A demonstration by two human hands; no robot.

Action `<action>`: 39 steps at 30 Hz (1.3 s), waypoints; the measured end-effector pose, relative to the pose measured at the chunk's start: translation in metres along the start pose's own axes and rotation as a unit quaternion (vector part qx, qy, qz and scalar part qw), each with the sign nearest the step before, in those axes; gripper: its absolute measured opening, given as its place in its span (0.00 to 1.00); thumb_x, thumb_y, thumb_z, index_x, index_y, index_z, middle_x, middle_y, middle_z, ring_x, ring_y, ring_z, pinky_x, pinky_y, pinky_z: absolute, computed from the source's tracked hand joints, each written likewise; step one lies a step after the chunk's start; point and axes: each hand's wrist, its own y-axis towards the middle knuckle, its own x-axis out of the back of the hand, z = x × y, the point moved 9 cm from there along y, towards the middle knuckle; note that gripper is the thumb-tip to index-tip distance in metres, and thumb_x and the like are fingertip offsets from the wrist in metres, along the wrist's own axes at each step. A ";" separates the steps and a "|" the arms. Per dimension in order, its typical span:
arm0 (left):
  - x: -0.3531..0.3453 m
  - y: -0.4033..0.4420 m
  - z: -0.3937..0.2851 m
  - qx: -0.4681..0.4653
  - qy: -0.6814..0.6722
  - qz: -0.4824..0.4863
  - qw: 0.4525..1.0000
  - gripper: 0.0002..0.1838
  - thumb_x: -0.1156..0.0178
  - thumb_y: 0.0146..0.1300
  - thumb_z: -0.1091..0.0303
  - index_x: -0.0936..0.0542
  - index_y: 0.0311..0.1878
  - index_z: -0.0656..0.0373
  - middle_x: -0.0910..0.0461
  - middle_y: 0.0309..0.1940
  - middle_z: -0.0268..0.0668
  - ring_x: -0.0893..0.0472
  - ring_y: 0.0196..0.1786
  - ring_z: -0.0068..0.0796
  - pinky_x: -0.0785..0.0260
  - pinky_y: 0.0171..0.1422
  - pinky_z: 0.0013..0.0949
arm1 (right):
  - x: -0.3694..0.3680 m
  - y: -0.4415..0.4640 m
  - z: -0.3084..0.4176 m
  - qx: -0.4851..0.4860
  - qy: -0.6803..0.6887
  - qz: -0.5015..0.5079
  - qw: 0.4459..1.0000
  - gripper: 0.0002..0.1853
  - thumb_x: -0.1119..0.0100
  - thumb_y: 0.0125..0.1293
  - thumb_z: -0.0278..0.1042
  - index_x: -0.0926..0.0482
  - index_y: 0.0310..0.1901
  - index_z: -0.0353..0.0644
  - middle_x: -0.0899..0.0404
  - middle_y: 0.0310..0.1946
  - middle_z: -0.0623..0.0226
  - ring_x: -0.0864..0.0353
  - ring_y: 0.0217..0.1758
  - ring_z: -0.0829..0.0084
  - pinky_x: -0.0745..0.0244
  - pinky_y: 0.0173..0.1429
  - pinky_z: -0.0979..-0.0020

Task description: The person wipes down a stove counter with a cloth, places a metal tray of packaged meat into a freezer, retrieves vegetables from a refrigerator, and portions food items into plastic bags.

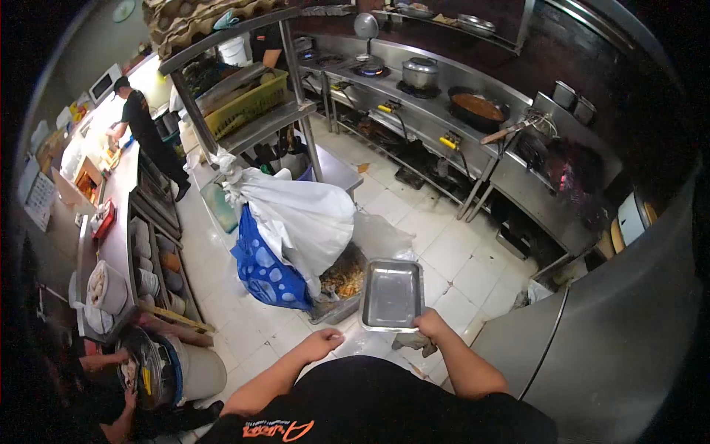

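Note:
My right hand [430, 325] grips the near right corner of a shallow rectangular metal tray [392, 294], whose inside looks bare. Below that hand a dark greyish cloth [416, 343] shows; whether the hand also holds it I cannot tell. To the left of the tray, my left hand [324, 343] is loosely curled, touching nothing I can see. Just beyond both hands stands a grey bin [333, 314] with food scraps [345, 275] in it. A knotted white bag [307, 211] and a blue bag with pale spots [266, 259] sit against it.
A metal rack [288, 115] with a yellow-green crate [248, 103] stands ahead. Along the back runs a stove counter with a pot [420, 74] and a pan of brown sauce [477, 105]. Two people work on the left, one beside a white bucket [203, 371]. A steel surface [592, 348] borders my right.

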 end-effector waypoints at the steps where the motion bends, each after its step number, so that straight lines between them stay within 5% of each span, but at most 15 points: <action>1: -0.010 0.013 -0.014 -0.008 -0.019 0.033 0.999 0.29 0.41 0.64 0.48 0.26 0.59 0.60 0.18 0.40 0.40 0.20 0.42 0.29 0.28 0.44 0.32 | 0.007 -0.015 0.026 0.009 0.019 -0.027 0.999 0.22 0.40 0.48 0.28 0.23 0.45 0.22 0.18 0.37 0.46 0.18 0.38 0.57 0.24 0.44 0.61; 5: -0.035 0.030 -0.075 0.015 -0.244 0.064 0.967 0.30 0.40 0.64 0.44 0.27 0.59 0.57 0.19 0.45 0.36 0.20 0.46 0.27 0.29 0.40 0.33 | -0.036 0.023 0.018 0.115 0.139 -0.027 0.983 0.25 0.42 0.47 0.26 0.27 0.50 0.24 0.19 0.39 0.48 0.18 0.41 0.59 0.24 0.48 0.62; 6: -0.041 0.035 -0.072 0.063 -0.343 0.064 0.935 0.26 0.43 0.68 0.49 0.30 0.59 0.59 0.19 0.46 0.38 0.19 0.48 0.34 0.25 0.49 0.37 | -0.040 0.002 0.053 0.111 0.099 -0.025 0.989 0.24 0.43 0.48 0.24 0.27 0.51 0.25 0.19 0.42 0.51 0.19 0.44 0.60 0.26 0.53 0.64; 8: -0.045 0.048 -0.073 0.085 -0.526 0.060 0.844 0.24 0.41 0.67 0.48 0.27 0.58 0.53 0.19 0.49 0.34 0.19 0.48 0.27 0.28 0.43 0.32 | -0.058 -0.002 0.076 0.110 0.166 -0.015 0.980 0.23 0.44 0.51 0.25 0.26 0.51 0.26 0.19 0.44 0.52 0.20 0.47 0.62 0.27 0.55 0.65; 9: -0.037 0.055 -0.066 0.110 -0.547 0.018 0.830 0.21 0.43 0.68 0.52 0.27 0.59 0.52 0.19 0.50 0.35 0.19 0.50 0.29 0.29 0.50 0.35 | -0.060 0.005 0.076 0.108 0.142 -0.004 0.984 0.22 0.44 0.53 0.26 0.26 0.51 0.26 0.19 0.45 0.53 0.20 0.47 0.63 0.27 0.55 0.66; 15: -0.013 0.141 -0.037 0.112 -0.496 -0.064 0.859 0.23 0.42 0.66 0.55 0.28 0.60 0.57 0.22 0.55 0.37 0.23 0.56 0.33 0.36 0.63 0.39 | -0.033 0.058 0.040 -0.015 0.141 0.171 0.975 0.19 0.45 0.71 0.40 0.23 0.53 0.31 0.19 0.44 0.64 0.21 0.45 0.71 0.27 0.53 0.70; 19: 0.012 0.184 -0.098 0.117 -0.535 0.002 0.837 0.22 0.42 0.66 0.54 0.26 0.57 0.59 0.22 0.53 0.36 0.24 0.54 0.33 0.38 0.62 0.41 | 0.068 0.075 0.044 -0.079 0.215 0.045 0.972 0.16 0.41 0.67 0.36 0.21 0.52 0.35 0.19 0.41 0.66 0.23 0.44 0.74 0.28 0.51 0.71; 23: 0.018 0.237 -0.150 0.094 -0.516 0.047 0.850 0.20 0.43 0.67 0.53 0.24 0.54 0.57 0.20 0.48 0.33 0.22 0.46 0.29 0.33 0.54 0.40 | 0.194 0.103 0.086 0.003 0.097 -0.091 0.991 0.18 0.38 0.58 0.26 0.20 0.51 0.36 0.20 0.39 0.66 0.24 0.41 0.73 0.29 0.49 0.71; 27: 0.037 0.279 -0.187 0.058 -0.495 0.032 0.866 0.24 0.42 0.67 0.50 0.25 0.56 0.60 0.19 0.48 0.36 0.21 0.49 0.31 0.31 0.54 0.42 | 0.302 0.110 0.174 0.108 0.257 -0.141 0.950 0.23 0.40 0.56 0.27 0.24 0.55 0.37 0.22 0.47 0.66 0.24 0.51 0.71 0.32 0.60 0.70; 30: 0.037 0.330 -0.165 0.030 -0.490 -0.006 0.871 0.27 0.40 0.66 0.51 0.25 0.57 0.65 0.20 0.50 0.40 0.21 0.50 0.33 0.30 0.54 0.43 | 0.349 0.105 0.267 0.294 0.431 -0.040 0.852 0.32 0.44 0.67 0.46 0.36 0.68 0.37 0.32 0.65 0.55 0.33 0.68 0.58 0.35 0.69 0.55; 34: 0.089 0.323 -0.200 0.086 -0.394 -0.129 0.906 0.26 0.38 0.64 0.56 0.24 0.56 0.67 0.19 0.48 0.39 0.22 0.47 0.31 0.30 0.51 0.35 | 0.402 0.212 0.230 0.270 0.492 0.059 0.826 0.52 0.37 0.56 0.62 0.52 0.74 0.42 0.42 0.71 0.53 0.37 0.70 0.49 0.37 0.67 0.38; 36: 0.109 0.320 -0.218 0.075 -0.395 -0.196 0.894 0.24 0.37 0.63 0.58 0.24 0.56 0.67 0.19 0.47 0.38 0.23 0.46 0.29 0.31 0.51 0.33 | 0.373 0.281 0.226 0.191 0.504 0.121 0.833 0.42 0.36 0.55 0.43 0.42 0.71 0.45 0.32 0.62 0.54 0.29 0.62 0.50 0.25 0.52 0.39; 37: 0.115 0.306 -0.231 0.148 -0.374 -0.211 0.891 0.22 0.39 0.63 0.62 0.24 0.57 0.66 0.19 0.47 0.39 0.22 0.48 0.29 0.30 0.53 0.34 | 0.352 0.299 0.232 -0.122 0.192 -0.008 0.974 0.36 0.37 0.55 0.34 0.37 0.66 0.38 0.25 0.54 0.56 0.22 0.50 0.55 0.20 0.45 0.51; 38: 0.112 0.313 -0.207 0.160 -0.361 -0.232 0.889 0.22 0.39 0.64 0.63 0.24 0.57 0.65 0.19 0.48 0.40 0.22 0.49 0.30 0.31 0.54 0.35 | 0.340 0.346 0.211 0.083 0.411 0.071 0.905 0.31 0.38 0.54 0.29 0.33 0.61 0.34 0.22 0.45 0.58 0.19 0.41 0.60 0.20 0.43 0.60; 39: 0.104 0.323 -0.160 0.172 -0.346 -0.252 0.887 0.22 0.40 0.64 0.64 0.24 0.58 0.65 0.19 0.49 0.41 0.22 0.51 0.31 0.31 0.55 0.35 | 0.313 0.374 0.218 0.068 0.345 0.062 0.934 0.28 0.38 0.53 0.27 0.30 0.58 0.33 0.21 0.42 0.58 0.19 0.40 0.63 0.21 0.43 0.64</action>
